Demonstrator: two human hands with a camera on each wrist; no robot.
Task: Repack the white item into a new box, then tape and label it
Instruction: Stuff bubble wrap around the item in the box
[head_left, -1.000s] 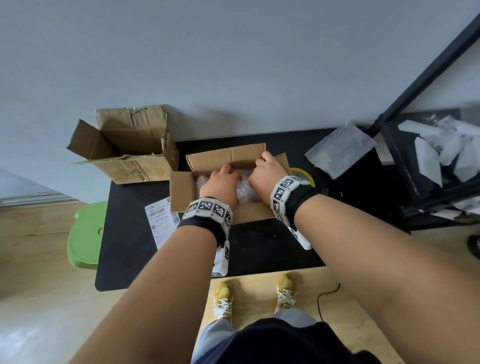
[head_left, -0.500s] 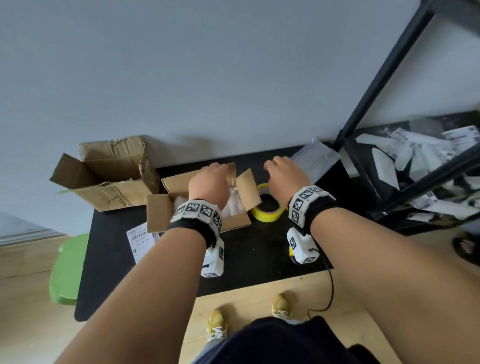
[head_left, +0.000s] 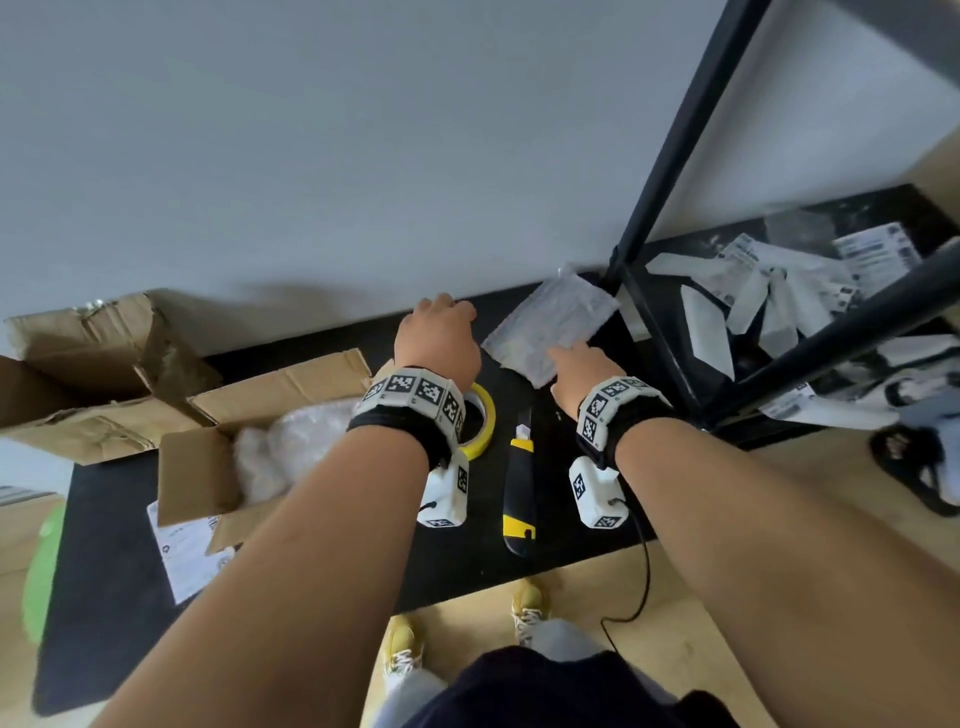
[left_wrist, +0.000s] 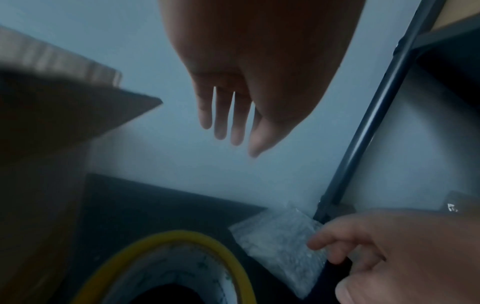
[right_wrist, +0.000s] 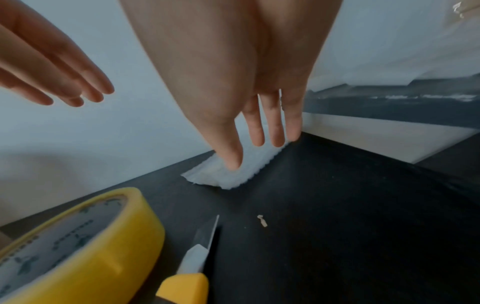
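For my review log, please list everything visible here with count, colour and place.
new box: 1, brown, open, table left, wrapped white item inside
old box: 1, brown, open, far left by wall
tape roll: 1, yellow, table centre
utility knife: 1, yellow-black, right of tape
bubble wrap sheet: 1, clear, back of table
label: 1, white, front left under new box
shelf rack: 1, black, right, holds white slips
stool: 1, green, floor left
hands: left hand open, above table; right hand open, touching sheet
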